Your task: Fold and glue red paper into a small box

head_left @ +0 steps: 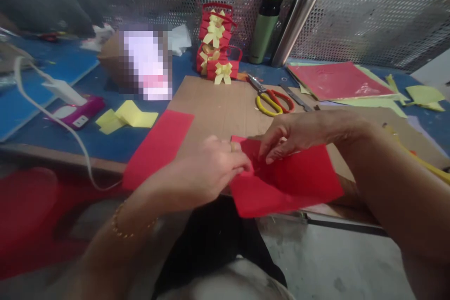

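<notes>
A sheet of red paper lies partly over the front edge of the table, with a fold or dark shadow across its middle. At its left side my left hand, a ring on one finger, is closed with the fingertips on the paper's edge. My right hand reaches in from the right, its thumb and fingers pinched at the paper's upper part. Both sets of fingertips are close together. Another red sheet lies flat to the left of my left hand, on the brown cardboard.
Yellow-and-red-handled scissors and a thin blade tool lie behind my hands. Small red paper baskets with yellow bows are stacked farther back, beside a green bottle and a steel flask. Left are yellow papers and a purple power strip.
</notes>
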Available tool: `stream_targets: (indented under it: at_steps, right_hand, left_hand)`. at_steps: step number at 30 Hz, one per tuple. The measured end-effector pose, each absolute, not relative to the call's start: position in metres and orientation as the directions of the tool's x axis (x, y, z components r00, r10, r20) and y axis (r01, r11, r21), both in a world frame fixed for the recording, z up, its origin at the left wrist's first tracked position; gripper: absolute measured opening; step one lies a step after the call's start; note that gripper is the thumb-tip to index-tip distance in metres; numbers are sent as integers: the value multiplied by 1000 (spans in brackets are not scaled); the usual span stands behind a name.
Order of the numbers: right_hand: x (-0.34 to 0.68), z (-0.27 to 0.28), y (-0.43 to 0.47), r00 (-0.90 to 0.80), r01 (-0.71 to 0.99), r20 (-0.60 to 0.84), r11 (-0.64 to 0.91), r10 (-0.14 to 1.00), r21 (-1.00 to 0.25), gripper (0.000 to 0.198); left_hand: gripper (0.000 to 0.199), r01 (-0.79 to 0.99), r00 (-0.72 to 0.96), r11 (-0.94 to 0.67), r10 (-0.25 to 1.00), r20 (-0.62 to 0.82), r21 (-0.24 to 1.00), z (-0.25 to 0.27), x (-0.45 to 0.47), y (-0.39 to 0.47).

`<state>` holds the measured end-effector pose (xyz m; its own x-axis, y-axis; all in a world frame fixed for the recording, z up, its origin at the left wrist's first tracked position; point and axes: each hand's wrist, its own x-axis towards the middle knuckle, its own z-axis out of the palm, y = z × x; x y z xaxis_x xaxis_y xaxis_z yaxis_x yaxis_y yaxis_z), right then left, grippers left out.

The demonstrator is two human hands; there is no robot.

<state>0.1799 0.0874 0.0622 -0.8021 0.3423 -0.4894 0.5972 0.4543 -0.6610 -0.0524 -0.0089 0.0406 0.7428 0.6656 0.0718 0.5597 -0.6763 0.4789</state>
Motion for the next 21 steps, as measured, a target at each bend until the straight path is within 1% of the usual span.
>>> stream_targets:
  at_steps: [3, 6, 8, 12, 14, 17, 19, 21]
  right_hand:
    - [177, 62, 86, -802, 597, -498, 474, 330, -648, 35]
    - [175, 57, 85, -839, 542, -444, 549, 314, -636, 27]
    - [174, 52, 84, -850, 525, -415, 587, 324, -616, 23]
    - [170, 48, 83, -830, 558, -425, 564, 362, -609, 12]
    - [170, 45, 83, -829, 559, -426, 558, 362, -614, 11]
    - [171, 43, 83, -850, 527, -386, 578, 358, -623, 13]
    - [171, 43, 82, -850, 526, -377, 584, 367, -618, 12]
    - [170, 45, 80, -836, 548, -396, 572, 378, -611, 9]
  left_hand:
    - [30, 550, 700, -652, 701, 138, 522, 27, -62, -26]
    - [35, 559, 666, -620, 732, 148, 550, 17, -69, -35]
    - [34, 569, 645, -597, 751, 143, 566, 15, -71, -38]
    - [27, 585, 597, -548, 790, 140, 599, 18, -70, -34]
    - [25, 578, 586, -546, 795, 158, 607, 20, -68, -31]
    - [28, 544, 616, -598, 761, 203, 588, 24, -62, -25]
    - [36, 503, 674, -666, 701, 232, 551, 27, -57, -21]
    - [46, 451, 746, -737, 621, 242, 503, 27, -52, -16]
